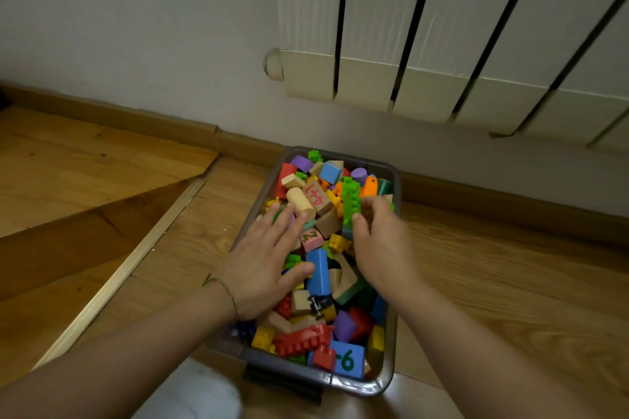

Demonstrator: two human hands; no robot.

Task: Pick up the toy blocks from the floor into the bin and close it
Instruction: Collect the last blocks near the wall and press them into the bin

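1. Left hand (262, 265): flat, fingers straight and spread, palm down on the pile of blocks (306, 316) in the lower middle of the frame. The fingertips reach a wooden cylinder (301, 202).
2. Right hand (381, 241): thumb and curled fingers grip the lower end of a green brick (350, 197), which stands on end above the pile.
3. Location of the blocks: all visible ones lie inside the bin (390, 343), heaped to the rim and above it in places. No loose block shows on the floor (510, 282).
4. Step in hand (judged): level the load so that a lid can seat.
   - Lay the green brick flat in a low spot; do not leave it upright.
   - Press with the whole left palm and spread the blocks towards the corners.
   - Check that nothing overhangs the rim.
5. Lid: not in view; locate it before closing.
6. Surroundings: the bin stands beside the skirting board (170, 126), below a radiator (442, 44) at the upper right.
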